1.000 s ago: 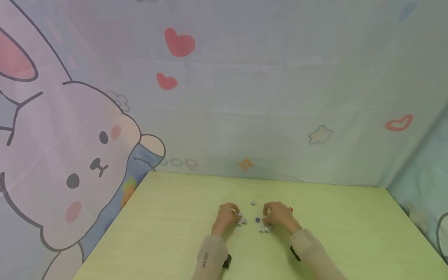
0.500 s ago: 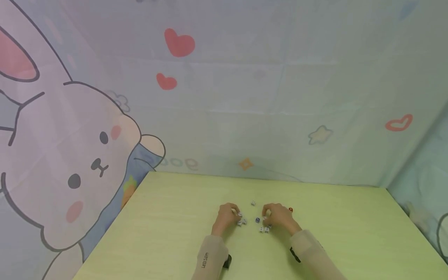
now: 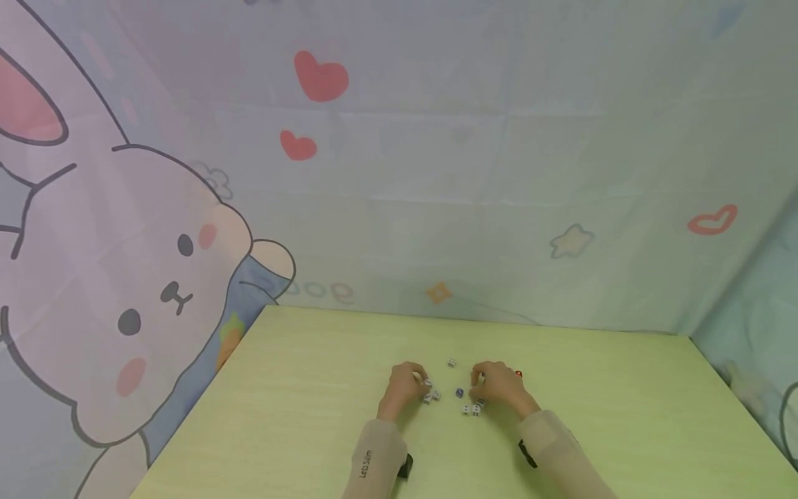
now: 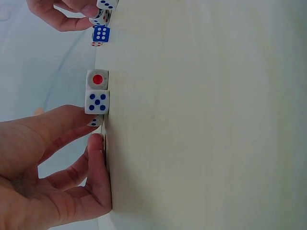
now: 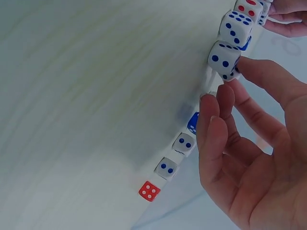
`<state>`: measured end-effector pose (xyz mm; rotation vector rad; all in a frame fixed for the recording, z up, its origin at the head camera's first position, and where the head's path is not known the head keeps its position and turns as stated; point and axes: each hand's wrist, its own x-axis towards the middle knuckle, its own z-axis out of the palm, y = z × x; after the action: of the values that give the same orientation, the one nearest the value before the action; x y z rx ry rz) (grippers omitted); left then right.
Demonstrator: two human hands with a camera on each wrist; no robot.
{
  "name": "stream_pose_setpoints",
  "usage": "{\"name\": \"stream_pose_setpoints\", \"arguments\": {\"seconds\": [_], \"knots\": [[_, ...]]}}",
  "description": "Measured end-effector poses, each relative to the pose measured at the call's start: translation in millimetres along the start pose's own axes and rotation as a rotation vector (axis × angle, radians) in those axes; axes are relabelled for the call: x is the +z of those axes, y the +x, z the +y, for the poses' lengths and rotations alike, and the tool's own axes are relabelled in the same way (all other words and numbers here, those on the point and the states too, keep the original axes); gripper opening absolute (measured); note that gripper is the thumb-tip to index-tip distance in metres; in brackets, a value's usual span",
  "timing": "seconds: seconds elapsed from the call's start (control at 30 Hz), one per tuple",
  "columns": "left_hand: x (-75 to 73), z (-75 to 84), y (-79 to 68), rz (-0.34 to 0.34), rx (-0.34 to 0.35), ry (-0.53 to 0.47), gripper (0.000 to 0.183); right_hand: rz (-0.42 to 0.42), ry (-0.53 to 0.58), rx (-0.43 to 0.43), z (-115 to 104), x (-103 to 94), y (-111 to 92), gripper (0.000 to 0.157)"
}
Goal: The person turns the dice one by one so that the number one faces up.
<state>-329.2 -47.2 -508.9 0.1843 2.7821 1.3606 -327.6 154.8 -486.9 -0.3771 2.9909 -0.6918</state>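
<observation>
In the head view my left hand [image 3: 404,385] rests on the table, its thumb and index finger pinching a small white die [image 4: 95,120]. Two more white dice, one showing a red dot [image 4: 98,79] and one showing five blue dots [image 4: 97,102], stand close to those fingertips. My right hand [image 3: 499,385] bends over the table to the right. Its thumb and index finger pinch a white die [image 5: 232,75], largely hidden behind a white die with blue dots [image 5: 224,58]. A blue die [image 3: 459,392] lies between the hands.
Another white die [image 3: 451,362] lies farther back, and two white dice, one of them [image 3: 465,410], lie nearer. Beyond my right hand are a red die [image 5: 149,191], white dice [image 5: 166,168] and a second blue die [image 5: 193,123]. A printed cloth [image 3: 399,208] hangs behind the table [image 3: 299,388].
</observation>
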Motion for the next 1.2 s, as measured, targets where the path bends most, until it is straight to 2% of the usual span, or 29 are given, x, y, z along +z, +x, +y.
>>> {"name": "stream_pose_setpoints", "arguments": {"seconds": [0.2,0.4,0.87,1.2], "knots": [[0.7,-0.7,1.2,-0.017,-0.027,-0.002,0.011,-0.016,0.02,-0.004,-0.4,-3.0,-0.4,0.007],[1.6,-1.7,2.2,-0.014,-0.023,0.0,0.01,-0.011,0.027,-0.005,1.4,-1.7,0.7,0.005],[1.4,-2.2,1.3,-0.003,-0.026,0.013,0.012,-0.008,0.023,-0.004,3.9,-2.1,-1.8,0.013],[0.5,1.1,-0.1,-0.002,-0.025,0.022,0.011,0.012,0.046,-0.005,4.8,1.7,-0.8,0.012]]}}
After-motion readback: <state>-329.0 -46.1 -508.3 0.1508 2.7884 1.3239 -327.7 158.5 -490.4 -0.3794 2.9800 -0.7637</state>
